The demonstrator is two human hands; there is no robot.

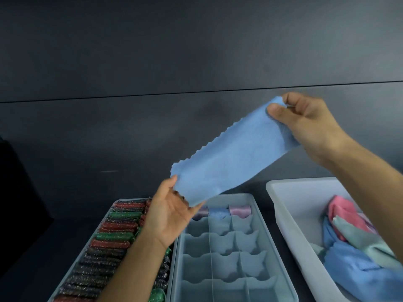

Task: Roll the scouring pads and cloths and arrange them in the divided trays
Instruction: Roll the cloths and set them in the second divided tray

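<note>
You hold a blue cloth [235,153] stretched in the air between both hands, above the divided tray [255,200] on the dark worktop [54,236]. It looks light, thin and limp, likely to sag and unroll, so take it by its corners or short edges. Your right hand [309,125] pinches the upper corner between thumb and forefinger. Your left hand [168,216] grips the lower end. Three rolled cloths [239,209] fill the tray's far row.

Dim, cool light fills the scene. The dark wall [130,51] carries a soft pale sheen toward the upper right, and the left edge sinks to near black. The blue cloth [229,158] is evenly lit but slightly blurred. The bin [283,205] at lower right looks smeared.
</note>
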